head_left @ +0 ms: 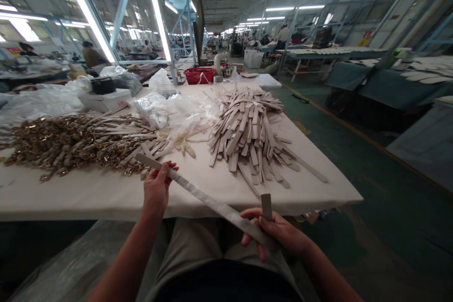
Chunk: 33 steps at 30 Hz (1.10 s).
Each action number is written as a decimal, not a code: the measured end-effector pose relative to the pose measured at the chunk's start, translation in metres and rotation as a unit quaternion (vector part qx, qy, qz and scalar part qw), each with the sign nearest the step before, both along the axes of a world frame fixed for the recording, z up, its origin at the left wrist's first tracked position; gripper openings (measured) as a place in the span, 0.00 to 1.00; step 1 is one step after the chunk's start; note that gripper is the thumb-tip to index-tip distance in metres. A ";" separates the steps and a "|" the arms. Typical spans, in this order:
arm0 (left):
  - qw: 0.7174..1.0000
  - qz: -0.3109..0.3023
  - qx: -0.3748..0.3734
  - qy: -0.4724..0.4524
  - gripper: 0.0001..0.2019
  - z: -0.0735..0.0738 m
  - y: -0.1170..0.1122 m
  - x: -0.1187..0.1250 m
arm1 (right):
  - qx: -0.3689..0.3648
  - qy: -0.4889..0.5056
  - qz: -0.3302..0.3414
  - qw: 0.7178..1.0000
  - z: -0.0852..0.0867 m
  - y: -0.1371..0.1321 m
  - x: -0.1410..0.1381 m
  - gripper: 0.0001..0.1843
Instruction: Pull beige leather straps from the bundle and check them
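My left hand (156, 188) pinches a long pale grey strap (201, 196) near its upper end, just over the front edge of the white table (88, 193). The strap runs diagonally down to my right hand (279, 233), which grips its lower end above my lap. A short stub of strap (266, 205) sticks up from my right fingers. Beyond, a heap of beige straps (247, 134) lies on the table. Left of it lies a heap of straps with gold chains (71, 144).
Crumpled clear plastic bags (170, 108) lie mid-table, with a white box (106, 100) and a red basket (198, 75) behind. A green-floored aisle (354, 184) runs on the right past other work tables (332, 52). Other people sit far off at the left and back.
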<state>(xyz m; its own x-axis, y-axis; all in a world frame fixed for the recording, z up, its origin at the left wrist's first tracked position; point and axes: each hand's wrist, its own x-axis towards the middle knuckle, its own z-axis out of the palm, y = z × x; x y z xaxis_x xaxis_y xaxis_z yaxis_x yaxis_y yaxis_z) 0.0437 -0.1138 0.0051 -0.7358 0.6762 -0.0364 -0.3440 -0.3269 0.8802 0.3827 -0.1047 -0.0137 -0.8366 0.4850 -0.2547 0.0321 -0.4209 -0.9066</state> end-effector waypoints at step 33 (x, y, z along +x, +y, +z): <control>0.993 -0.090 -0.018 -0.076 0.15 0.010 0.008 0.034 | 0.064 -0.051 -0.069 0.994 -0.038 -0.007 -0.094 0.26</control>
<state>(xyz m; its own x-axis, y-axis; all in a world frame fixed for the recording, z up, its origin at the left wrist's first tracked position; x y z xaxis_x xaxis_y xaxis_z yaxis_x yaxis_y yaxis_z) 0.0773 -0.1057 0.0155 -0.5875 0.7924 -0.1642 -0.5244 -0.2183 0.8230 0.2888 -0.1120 -0.0514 -0.7327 0.6272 -0.2642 0.0766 -0.3097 -0.9477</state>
